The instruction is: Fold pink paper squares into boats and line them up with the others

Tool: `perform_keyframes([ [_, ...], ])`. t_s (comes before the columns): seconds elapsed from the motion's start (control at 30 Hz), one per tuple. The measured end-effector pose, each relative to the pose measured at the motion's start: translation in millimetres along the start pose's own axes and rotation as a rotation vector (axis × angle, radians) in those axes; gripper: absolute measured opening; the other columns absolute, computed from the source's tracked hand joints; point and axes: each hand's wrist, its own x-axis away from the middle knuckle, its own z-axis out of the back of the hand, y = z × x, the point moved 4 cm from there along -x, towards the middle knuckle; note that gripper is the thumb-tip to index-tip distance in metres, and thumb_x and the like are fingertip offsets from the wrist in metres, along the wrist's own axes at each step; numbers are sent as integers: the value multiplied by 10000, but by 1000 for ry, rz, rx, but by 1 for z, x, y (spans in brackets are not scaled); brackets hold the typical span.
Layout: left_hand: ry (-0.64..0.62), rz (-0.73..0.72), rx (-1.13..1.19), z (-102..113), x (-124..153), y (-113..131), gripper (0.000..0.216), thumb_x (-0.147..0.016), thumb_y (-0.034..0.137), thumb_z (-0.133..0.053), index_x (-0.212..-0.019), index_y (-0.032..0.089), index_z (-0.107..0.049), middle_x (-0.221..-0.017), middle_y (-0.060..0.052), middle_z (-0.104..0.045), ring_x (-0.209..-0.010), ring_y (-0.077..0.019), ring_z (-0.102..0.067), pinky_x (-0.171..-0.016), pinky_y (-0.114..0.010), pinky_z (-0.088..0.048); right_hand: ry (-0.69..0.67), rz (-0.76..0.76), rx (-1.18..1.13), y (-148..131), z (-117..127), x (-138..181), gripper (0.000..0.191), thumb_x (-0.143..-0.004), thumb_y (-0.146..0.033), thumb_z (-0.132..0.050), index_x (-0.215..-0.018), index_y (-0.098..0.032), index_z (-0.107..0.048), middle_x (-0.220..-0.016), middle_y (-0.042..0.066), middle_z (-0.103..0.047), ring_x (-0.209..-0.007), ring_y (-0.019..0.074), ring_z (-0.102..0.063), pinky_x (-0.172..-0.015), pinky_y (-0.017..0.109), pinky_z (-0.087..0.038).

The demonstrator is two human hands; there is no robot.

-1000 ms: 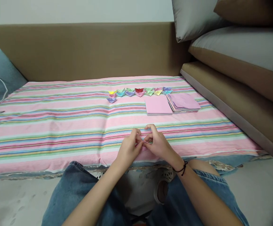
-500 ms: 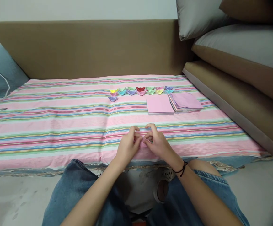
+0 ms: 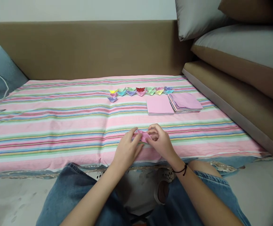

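Both my hands meet over the near part of a striped pink cloth (image 3: 56, 125). My left hand (image 3: 127, 149) and my right hand (image 3: 160, 142) pinch a small folded pink paper piece (image 3: 144, 136) between their fingertips, just above the cloth. My right wrist wears a black band. Farther back lies a row of several small folded paper boats (image 3: 141, 91) in mixed colours. To their right sit a pink paper sheet stack (image 3: 159, 105) and a second stack of pastel sheets (image 3: 185, 101).
The cloth covers a low brown sofa seat with a brown backrest (image 3: 89, 47). Grey and brown cushions (image 3: 240, 47) are piled at the right. A blue cushion (image 3: 0, 75) with a white cable lies at the left. My knees in jeans are below.
The pink piece, hidden edge-on between my fingers a second ago, has turned up and opened out; my fingers have shifted round it. The view has barely moved.
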Motion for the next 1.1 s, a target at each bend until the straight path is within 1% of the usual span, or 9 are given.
perform_keyframes([
  [0.13,-1,-17,-65,-3,1,-4,185,-855,169,-480,-1023,173,-559,-1292,-177,-473,-1077,-270,-536,-852,-435,-484,-3,50,26,-3,-3,0,245,-709,-184,-570,-924,-232,-465,-834,15,-643,-607,126,-614,-553,226,-485],
  [0.27,-8,16,32,-6,5,-10,224,-862,142,-446,-1030,193,-584,-1257,-119,-514,-1118,-232,-514,-880,-386,-476,-39,88,23,-5,-7,2,250,-728,-180,-569,-950,-236,-467,-836,17,-651,-659,138,-634,-592,239,-503],
  [0.4,-39,12,124,-8,7,-12,242,-878,156,-424,-1034,212,-600,-1164,-74,-558,-1050,-192,-532,-867,-340,-466,-78,106,-4,-8,-7,3,238,-753,-185,-571,-964,-236,-472,-846,22,-670,-685,146,-655,-617,249,-508],
  [0.6,13,13,198,-3,4,-12,208,-896,201,-424,-935,193,-628,-1075,-83,-553,-957,-175,-554,-801,-298,-479,-71,123,-46,-12,-5,4,152,-775,-246,-584,-899,-230,-498,-863,37,-692,-788,184,-677,-653,278,-526],
  [0.7,-4,6,217,-1,3,-10,206,-901,223,-425,-933,198,-627,-1045,-75,-564,-929,-170,-561,-785,-293,-481,-90,107,-65,-13,-6,4,187,-773,-261,-589,-925,-236,-481,-803,18,-705,-719,176,-679,-647,286,-530],
  [0.8,-54,-23,230,-1,3,-7,207,-905,226,-421,-911,198,-626,-1000,-65,-586,-895,-164,-567,-768,-289,-478,-119,100,-57,-14,-7,5,225,-754,-233,-596,-939,-238,-468,-705,-15,-689,-643,162,-664,-630,276,-523],
  [0.87,-58,-34,246,0,3,-7,209,-908,213,-411,-899,197,-620,-977,-60,-592,-885,-160,-567,-762,-281,-474,-120,93,-50,-15,-7,5,250,-733,-208,-602,-938,-238,-461,-665,-31,-674,-613,155,-652,-621,271,-517],
  [1.0,-25,-57,225,3,5,-11,198,-911,192,-397,-942,199,-593,-985,-62,-590,-901,-153,-565,-762,-264,-469,-105,59,-108,-14,-5,4,303,-707,-183,-616,-952,-238,-445,-665,-34,-670,-596,148,-639,-604,261,-511],
  [1.1,-40,-90,144,4,7,-12,214,-912,179,-384,-956,196,-592,-980,-64,-601,-890,-157,-573,-759,-267,-470,-111,68,-123,-15,-5,4,298,-711,-179,-615,-952,-237,-449,-672,-34,-667,-596,141,-634,-616,260,-509],
])
